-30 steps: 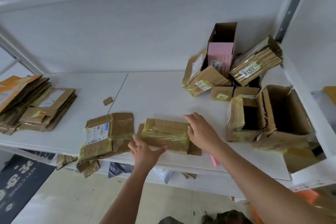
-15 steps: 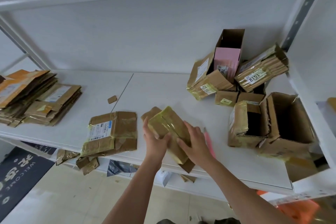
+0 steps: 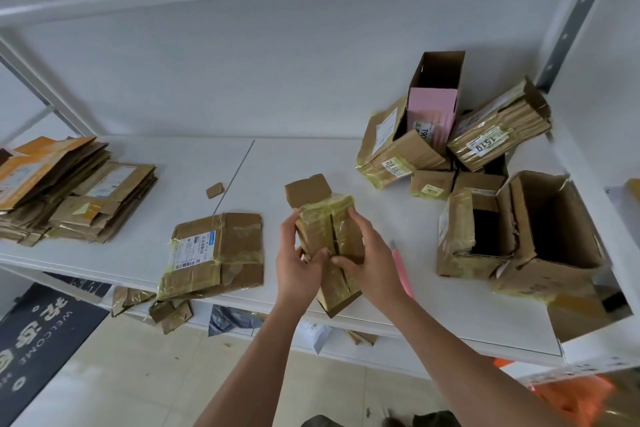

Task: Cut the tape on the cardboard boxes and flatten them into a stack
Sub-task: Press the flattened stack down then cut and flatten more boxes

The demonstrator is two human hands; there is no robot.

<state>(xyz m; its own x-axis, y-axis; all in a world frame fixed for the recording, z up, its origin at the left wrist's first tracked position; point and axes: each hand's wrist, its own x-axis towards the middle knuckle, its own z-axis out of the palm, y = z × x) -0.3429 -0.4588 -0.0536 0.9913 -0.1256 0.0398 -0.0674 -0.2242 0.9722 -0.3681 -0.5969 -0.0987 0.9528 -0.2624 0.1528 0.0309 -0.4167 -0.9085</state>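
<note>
A small taped cardboard box [image 3: 327,229] is lifted off the white shelf [image 3: 346,156] and stands on end between both hands. My left hand [image 3: 294,263] grips its left side, thumb near the lower middle. My right hand [image 3: 367,260] grips its right side, thumb meeting the left one by a dark slit down the box's face. A brown flap sticks up at its top. A pink cutter [image 3: 401,270] lies on the shelf just right of my right hand, partly hidden by it.
One flattened box [image 3: 214,253] lies near the shelf's front edge, left of my hands. A stack of flattened boxes [image 3: 65,187] sits far left. Several unflattened boxes [image 3: 460,149] pile at the right, with two open ones [image 3: 526,229] in front. A cardboard scrap [image 3: 214,190] lies mid-shelf.
The box was lying flat on the shelf under my hands; both hands picked it up, turned it on end and now hold it upright nearer to me.
</note>
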